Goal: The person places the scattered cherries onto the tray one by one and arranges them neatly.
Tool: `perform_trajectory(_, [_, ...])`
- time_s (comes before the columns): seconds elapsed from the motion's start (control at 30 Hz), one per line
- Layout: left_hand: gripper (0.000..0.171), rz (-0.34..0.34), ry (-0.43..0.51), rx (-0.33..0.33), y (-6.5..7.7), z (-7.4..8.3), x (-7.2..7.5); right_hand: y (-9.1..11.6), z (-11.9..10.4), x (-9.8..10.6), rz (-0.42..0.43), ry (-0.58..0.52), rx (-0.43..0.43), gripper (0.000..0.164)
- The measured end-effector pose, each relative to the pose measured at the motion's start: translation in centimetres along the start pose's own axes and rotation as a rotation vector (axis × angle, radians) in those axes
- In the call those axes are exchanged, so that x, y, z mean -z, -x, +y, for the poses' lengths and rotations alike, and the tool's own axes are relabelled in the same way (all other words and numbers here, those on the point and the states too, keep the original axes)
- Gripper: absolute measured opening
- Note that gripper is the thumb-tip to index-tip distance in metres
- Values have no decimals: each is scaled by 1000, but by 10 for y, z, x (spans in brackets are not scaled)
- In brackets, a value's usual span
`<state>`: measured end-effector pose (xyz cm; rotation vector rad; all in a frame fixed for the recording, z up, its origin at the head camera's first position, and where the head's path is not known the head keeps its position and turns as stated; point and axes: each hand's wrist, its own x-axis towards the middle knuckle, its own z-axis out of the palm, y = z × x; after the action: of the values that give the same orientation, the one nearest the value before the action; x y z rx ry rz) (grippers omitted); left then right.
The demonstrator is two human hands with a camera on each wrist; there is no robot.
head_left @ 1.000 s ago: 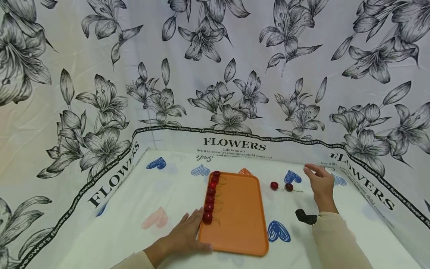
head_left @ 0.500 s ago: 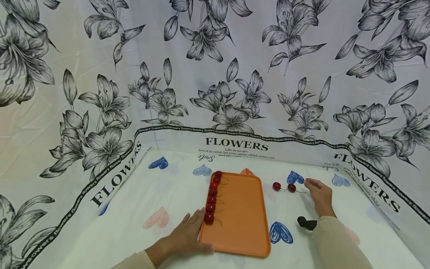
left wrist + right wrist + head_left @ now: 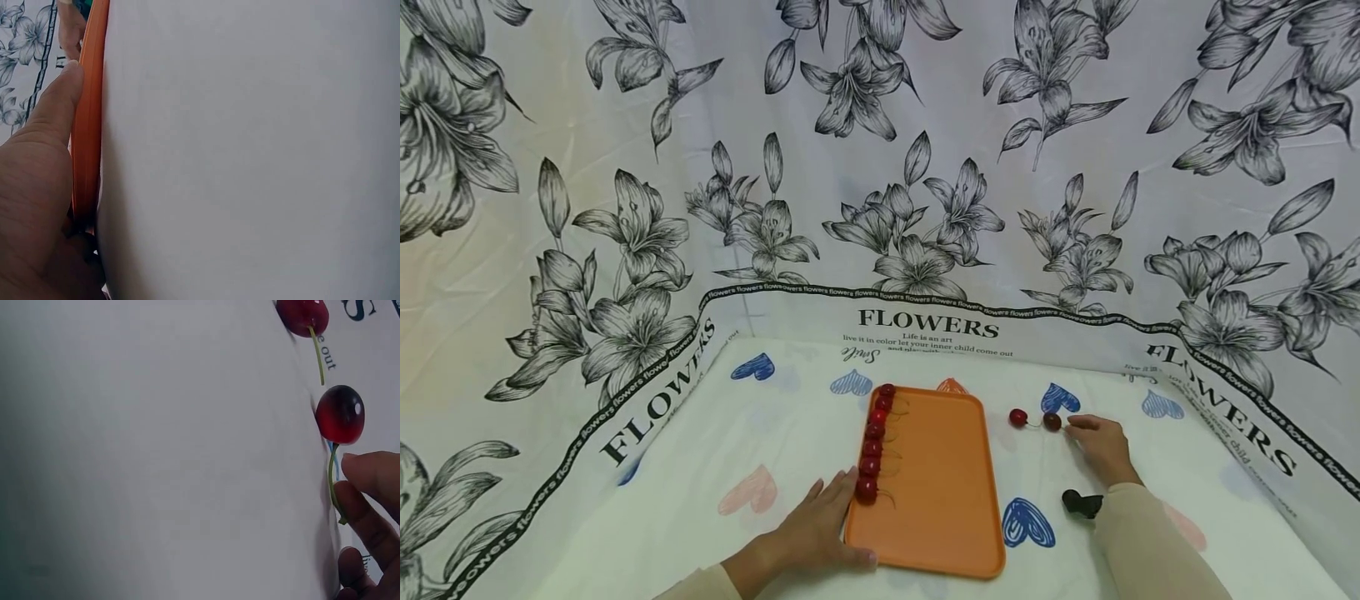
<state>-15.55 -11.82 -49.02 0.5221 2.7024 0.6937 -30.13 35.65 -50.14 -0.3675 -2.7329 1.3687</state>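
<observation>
An orange tray (image 3: pixel 940 500) lies on the white cloth in the head view. Several red cherries (image 3: pixel 870 447) with stems form a row along its left edge. Against the tray's left and near edges rests my left hand (image 3: pixel 816 529), fingers straight; the left wrist view shows its thumb (image 3: pixel 59 103) along the tray's side (image 3: pixel 87 131). To the right of the tray lie a dark red cherry (image 3: pixel 1052 422) and a brighter red cherry (image 3: pixel 1018 417). My right hand (image 3: pixel 1103 448) is at the dark cherry's stem (image 3: pixel 332 478), thumb and index finger slightly apart beside it.
White cloth printed with hearts (image 3: pixel 1028 522) covers the surface. A curtain with flower drawings (image 3: pixel 917 217) rises at the back and sides. A small black device (image 3: pixel 1081 503) sits by my right wrist.
My right hand has come down and left to the dark cherry's stem, its fingers drawing closer together. The left hand, tray and cherries have stayed in place.
</observation>
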Motion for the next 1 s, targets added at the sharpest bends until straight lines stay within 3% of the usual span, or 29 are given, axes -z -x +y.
perform_trajectory(0.33, [125, 9, -1, 4, -1, 0, 1, 3, -8, 2, -36, 106, 27, 35])
perform_trajectory(0.63, [125, 11, 13, 22, -1, 0, 0, -6, -1, -3, -42, 169, 43, 23])
perform_trajectory(0.83, [124, -11, 32, 55, -1, 1, -1, -4, 0, -6, -51, 183, 7, 26])
perform_trajectory(1.0, [125, -21, 35, 72, -1, 1, -2, -1, -3, -6, -44, 197, 33, 27])
